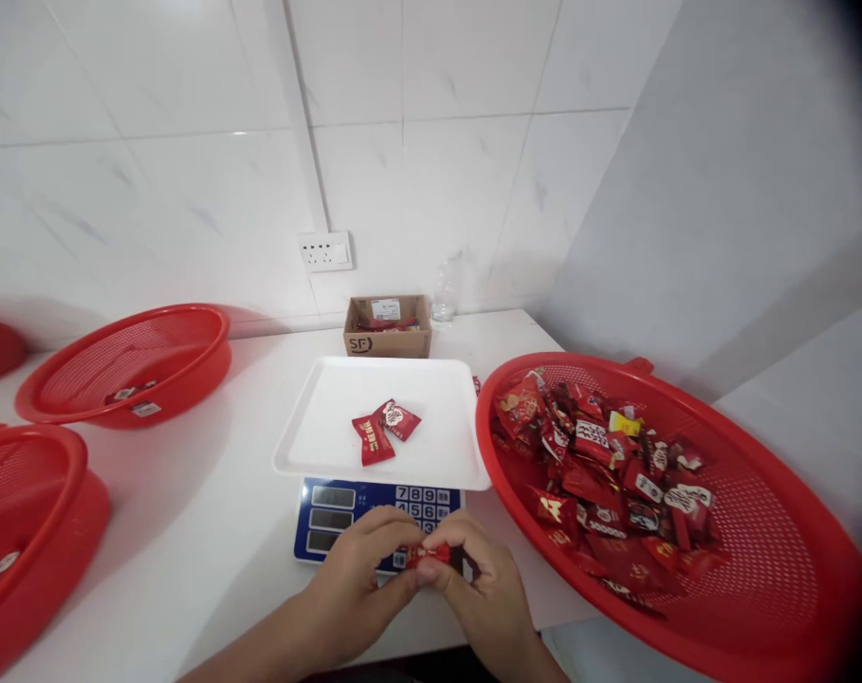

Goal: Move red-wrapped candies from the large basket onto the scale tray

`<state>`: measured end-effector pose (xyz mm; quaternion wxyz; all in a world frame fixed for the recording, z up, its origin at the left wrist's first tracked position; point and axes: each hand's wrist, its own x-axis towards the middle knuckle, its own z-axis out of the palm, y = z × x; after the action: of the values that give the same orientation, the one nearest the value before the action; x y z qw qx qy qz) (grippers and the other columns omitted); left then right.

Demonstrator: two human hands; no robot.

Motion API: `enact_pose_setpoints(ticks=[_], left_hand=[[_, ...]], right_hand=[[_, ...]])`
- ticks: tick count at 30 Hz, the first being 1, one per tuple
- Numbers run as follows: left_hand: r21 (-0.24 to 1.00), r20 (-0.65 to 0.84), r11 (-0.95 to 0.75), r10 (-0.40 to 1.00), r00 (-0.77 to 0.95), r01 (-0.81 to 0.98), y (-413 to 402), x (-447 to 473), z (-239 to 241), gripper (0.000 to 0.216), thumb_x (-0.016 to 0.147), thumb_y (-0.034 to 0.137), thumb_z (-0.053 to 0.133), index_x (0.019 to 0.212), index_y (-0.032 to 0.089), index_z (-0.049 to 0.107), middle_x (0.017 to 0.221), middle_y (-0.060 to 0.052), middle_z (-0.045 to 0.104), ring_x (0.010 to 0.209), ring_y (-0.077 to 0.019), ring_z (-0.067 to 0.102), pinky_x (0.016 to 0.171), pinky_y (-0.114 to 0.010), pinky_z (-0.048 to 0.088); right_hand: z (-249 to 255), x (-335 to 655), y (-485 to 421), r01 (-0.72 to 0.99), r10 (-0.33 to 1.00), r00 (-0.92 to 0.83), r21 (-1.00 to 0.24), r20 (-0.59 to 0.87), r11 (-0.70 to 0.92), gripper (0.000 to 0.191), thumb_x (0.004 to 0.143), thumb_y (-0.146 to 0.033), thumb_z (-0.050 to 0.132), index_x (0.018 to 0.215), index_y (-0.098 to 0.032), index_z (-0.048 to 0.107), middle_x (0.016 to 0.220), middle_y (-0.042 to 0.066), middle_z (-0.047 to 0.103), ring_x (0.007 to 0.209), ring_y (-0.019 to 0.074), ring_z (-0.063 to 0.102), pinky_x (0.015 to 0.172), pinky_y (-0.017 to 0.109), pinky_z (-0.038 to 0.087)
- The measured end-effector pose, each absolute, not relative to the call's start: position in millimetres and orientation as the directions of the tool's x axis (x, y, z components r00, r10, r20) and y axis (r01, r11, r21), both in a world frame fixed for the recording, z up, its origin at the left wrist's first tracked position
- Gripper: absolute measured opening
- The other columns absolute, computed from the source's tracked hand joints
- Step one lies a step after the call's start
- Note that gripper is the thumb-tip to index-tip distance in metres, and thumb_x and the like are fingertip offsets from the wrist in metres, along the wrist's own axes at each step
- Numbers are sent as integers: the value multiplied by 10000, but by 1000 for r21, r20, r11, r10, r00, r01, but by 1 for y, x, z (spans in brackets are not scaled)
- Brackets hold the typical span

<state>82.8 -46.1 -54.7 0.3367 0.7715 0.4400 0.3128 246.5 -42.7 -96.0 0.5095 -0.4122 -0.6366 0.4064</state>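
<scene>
My left hand (359, 579) and my right hand (484, 588) meet in front of the scale, both pinching one small red candy packet (429, 554) between fingertips. Just beyond them is a blue electronic scale (345, 517) with a keypad. A white tray (317, 427) rests on top of the scale. Two red snack packets (384, 429) lie on the tray. At the right, a large red basket (772, 569) holds a pile of red wrapped snacks (608, 465).
A red basket (128, 365) at the back left holds a few small packets. Another red basket (25, 531) is at the near left edge. A small cardboard box (388, 327) and a clear bottle (445, 289) stand by the tiled wall, below a socket (325, 251).
</scene>
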Motion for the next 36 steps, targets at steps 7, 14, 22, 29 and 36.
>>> enact_pose_setpoints(ticks=[7,14,22,29,36], left_hand=[[439,491,-569,800,345,695,-10,67,-55,177,880,178,537,1029,181,632,989,-103,673,946,-234,609,828,-390,526],[189,372,-540,812,449,820,41,50,-54,265,863,227,550,1098,158,652,1146,-132,655,1051,-297,580,876,-472,521],[335,227,-447,893,389,830,71,18,-45,347,893,446,440,892,199,683,1103,-107,673,1005,-269,623,882,-404,508],[326,269,-415,902,338,850,82,7,-47,224,819,293,426,805,198,628,1235,-130,597,1022,-275,631,849,-408,522],[342,360,-451,873,329,824,79,10,-54,292,841,202,374,948,187,646,1290,-129,572,1166,-289,561,961,-451,479]], right_hand=[[-100,258,-41,52,964,-107,-966,245,252,292,824,-355,634,1102,-269,627,835,13,654,654,136,614,591,238,522],[-93,270,-58,212,958,-54,-935,280,285,260,873,-335,576,1120,-262,617,834,17,661,679,129,620,596,219,520],[-71,297,-76,490,939,-29,-814,343,312,247,889,-313,528,1092,-209,623,816,44,671,657,143,613,561,240,523],[-45,341,-62,773,962,101,-629,255,86,295,904,-390,482,1116,-238,621,1011,74,698,865,210,663,704,318,532],[-36,383,-26,943,992,98,-312,-80,-118,270,871,-310,472,1034,-220,669,1022,102,715,952,299,660,757,388,499]])
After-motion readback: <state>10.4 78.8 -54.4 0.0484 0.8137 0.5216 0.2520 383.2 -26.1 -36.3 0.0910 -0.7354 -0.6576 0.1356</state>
